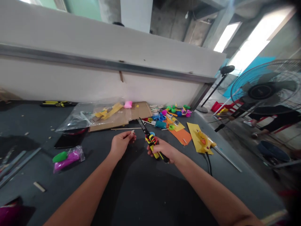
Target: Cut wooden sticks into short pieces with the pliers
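the left hand (121, 145) is pinching a small wooden sliver (132, 132) between its fingertips, while the right hand (162, 149) is gripping a pair of yellow-handled cutters (151, 142), their black tip pointing away. a long thin wooden stick (125, 128) is lying just beyond the hands on the dark work table (35, 122), near a cardboard sheet (138, 111) and a clear plastic bag (75, 117). bright plastic pieces (170, 114) are lying scattered beside an orange paper sheet (181, 136) and a yellow paper sheet (195, 138), and a standing fan (263, 89) is facing the table from the right.
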A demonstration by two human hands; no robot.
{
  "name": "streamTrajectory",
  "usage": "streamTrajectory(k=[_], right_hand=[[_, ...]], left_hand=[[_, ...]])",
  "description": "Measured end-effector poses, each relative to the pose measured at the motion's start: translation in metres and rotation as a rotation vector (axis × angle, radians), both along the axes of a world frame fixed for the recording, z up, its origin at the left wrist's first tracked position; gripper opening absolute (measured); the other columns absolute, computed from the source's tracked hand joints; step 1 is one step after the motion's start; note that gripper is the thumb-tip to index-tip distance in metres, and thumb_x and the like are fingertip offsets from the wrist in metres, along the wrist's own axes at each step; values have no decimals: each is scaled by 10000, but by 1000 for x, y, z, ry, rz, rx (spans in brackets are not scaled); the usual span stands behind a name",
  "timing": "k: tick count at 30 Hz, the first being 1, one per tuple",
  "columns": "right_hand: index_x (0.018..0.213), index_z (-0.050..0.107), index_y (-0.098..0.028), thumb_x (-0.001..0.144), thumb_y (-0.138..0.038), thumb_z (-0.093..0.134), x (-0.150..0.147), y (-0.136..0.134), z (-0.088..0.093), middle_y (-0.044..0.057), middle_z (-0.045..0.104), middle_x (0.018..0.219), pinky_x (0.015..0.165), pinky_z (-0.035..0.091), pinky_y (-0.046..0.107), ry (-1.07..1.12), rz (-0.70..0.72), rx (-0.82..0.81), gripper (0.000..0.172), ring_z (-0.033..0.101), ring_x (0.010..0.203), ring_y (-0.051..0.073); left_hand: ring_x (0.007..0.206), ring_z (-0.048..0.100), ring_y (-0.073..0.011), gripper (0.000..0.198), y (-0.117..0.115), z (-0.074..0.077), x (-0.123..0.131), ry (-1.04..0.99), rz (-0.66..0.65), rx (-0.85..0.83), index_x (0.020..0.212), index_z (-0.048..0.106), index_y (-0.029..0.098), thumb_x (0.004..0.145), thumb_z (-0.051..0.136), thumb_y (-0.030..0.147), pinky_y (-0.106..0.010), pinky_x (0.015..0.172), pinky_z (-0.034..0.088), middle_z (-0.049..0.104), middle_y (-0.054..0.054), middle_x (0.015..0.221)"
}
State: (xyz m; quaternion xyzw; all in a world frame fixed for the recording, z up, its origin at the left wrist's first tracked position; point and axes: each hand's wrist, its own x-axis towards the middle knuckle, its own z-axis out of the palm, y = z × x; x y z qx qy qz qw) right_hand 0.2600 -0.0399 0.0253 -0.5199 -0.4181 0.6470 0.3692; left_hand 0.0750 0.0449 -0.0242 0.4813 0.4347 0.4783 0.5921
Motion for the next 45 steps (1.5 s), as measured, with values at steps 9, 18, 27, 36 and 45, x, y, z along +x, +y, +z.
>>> streamTrajectory(k=[9, 18, 27, 36, 45], right_hand=[[1081, 475, -188, 631, -195, 529, -7, -9, 4, -11, 545, 754, 572, 341, 234, -561, 88, 199, 453, 478, 647, 128], [1125, 452, -178, 659, -201, 535, -14, -15, 1, 68, 589, 966, 691, 365, 272, -733, 120, 252, 473, 537, 848, 208], [1109, 433, -175, 679, -188, 521, -21, -19, 7, 87, 575, 990, 706, 360, 277, -812, 127, 281, 438, 538, 878, 216], [1086, 452, -182, 685, -180, 509, -18, -16, -1, 71, 603, 943, 676, 362, 271, -795, 142, 304, 405, 556, 832, 209], [1132, 421, -167, 699, -185, 515, -20, -17, 0, 108, 599, 968, 717, 365, 292, -985, 141, 344, 444, 564, 873, 236]], left_hand=[[646, 613, -152, 343, 1, -1, -1, 63, 65, 96, 812, 693, 152, 616, 685, 433, -273, 615, 501, 672, -34, 702], [686, 624, -155, 282, 0, -5, -3, 154, 117, 225, 863, 698, 183, 696, 622, 396, -270, 673, 500, 686, -16, 736], [725, 646, -167, 219, -5, 2, -5, 324, 167, 321, 842, 706, 219, 724, 592, 365, -256, 723, 491, 706, 6, 778], [685, 642, -174, 217, -2, -2, -5, 261, 147, 281, 813, 702, 214, 705, 613, 379, -279, 700, 500, 701, -4, 760], [646, 631, -164, 204, -7, 10, -3, 108, 64, 162, 796, 690, 184, 675, 642, 341, -286, 667, 498, 689, -16, 702]])
